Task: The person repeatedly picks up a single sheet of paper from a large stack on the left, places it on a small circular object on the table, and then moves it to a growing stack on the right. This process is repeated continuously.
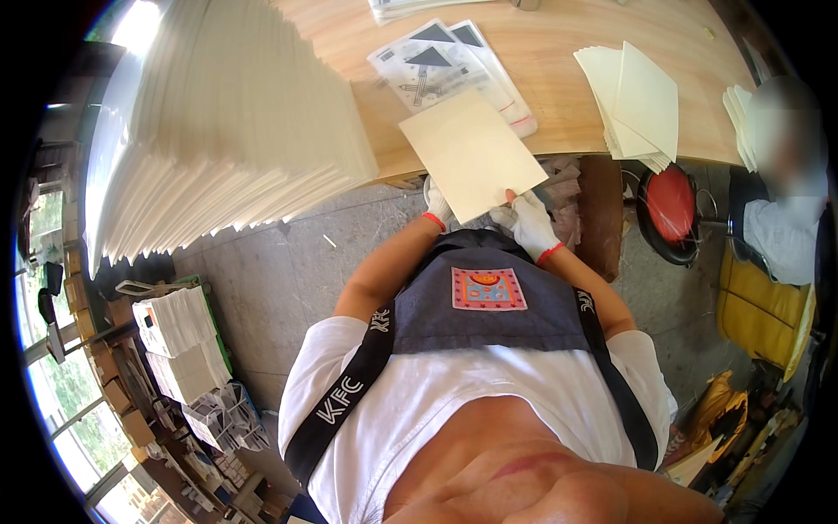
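Note:
A cream rectangular piece of paper (472,150) is tilted in front of me at the table edge; whether it is one sheet or a thin stack I cannot tell. My right hand (531,225), in a white glove with a red cuff and a bare thumb tip, pinches its near right corner, thumb on top. My left hand (438,203), gloved the same way, is at the paper's left side, with its fingers hidden beneath. Just beyond the paper lie clear plastic packets (425,65) with printed dark triangles and a pencil drawing, partly covered by it.
A tall stack of cream paper (236,113) rises on the left of the wooden table (550,35). Fanned cream sheets (644,100) lie at the right. Beyond the table edge are a red-seated stool (670,203) and another person (781,227). Bundled papers (179,336) stand at lower left.

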The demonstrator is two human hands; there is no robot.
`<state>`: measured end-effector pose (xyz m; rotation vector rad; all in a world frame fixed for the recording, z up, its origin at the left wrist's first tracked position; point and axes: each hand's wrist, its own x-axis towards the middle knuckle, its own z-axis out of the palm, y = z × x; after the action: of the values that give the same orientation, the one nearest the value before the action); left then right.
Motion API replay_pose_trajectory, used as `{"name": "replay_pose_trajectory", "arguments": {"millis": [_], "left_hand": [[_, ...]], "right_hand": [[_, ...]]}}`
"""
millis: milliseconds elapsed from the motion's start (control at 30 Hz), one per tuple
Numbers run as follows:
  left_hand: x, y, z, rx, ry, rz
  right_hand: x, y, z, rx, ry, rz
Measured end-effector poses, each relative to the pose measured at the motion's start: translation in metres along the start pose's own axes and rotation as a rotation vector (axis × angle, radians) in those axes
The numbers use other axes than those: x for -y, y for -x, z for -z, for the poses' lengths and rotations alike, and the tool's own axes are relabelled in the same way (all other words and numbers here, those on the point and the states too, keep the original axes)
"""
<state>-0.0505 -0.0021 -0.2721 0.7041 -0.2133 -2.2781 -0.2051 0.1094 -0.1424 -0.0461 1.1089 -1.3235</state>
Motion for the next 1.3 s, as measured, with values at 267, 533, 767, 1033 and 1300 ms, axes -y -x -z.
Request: {"name": "replay_pose_trajectory", "arguments": {"millis": [267, 533, 767, 1033, 1300], "left_hand": [[0.011, 0.016, -0.029, -0.181, -0.57, -0.044], [-0.022, 0.047, -0.031, -0.263, -0.344, 0.047], [-0.051, 0.057, -0.015, -0.432, -0.536, -0.135], [-0.054, 0.062, -0.006, -0.434, -0.645, -0.146], [-0.06, 0.084, 0.036, -0.518, -1.466, -0.578]], "right_hand": [[-0.032, -0.097, -0.036, 0.029, -0.454, 0.066], [-0.009, -0.08, -0.02, 0.338, 0.429, -0.055], [-0.017, -0.079, -0.078, 0.469, 1.937, 0.739], [0.002, -0.071, -0.053, 0.465, 1.348, 0.578], [0.066, -0.026, 0.212, -0.349, 2.197, -0.225]]}}
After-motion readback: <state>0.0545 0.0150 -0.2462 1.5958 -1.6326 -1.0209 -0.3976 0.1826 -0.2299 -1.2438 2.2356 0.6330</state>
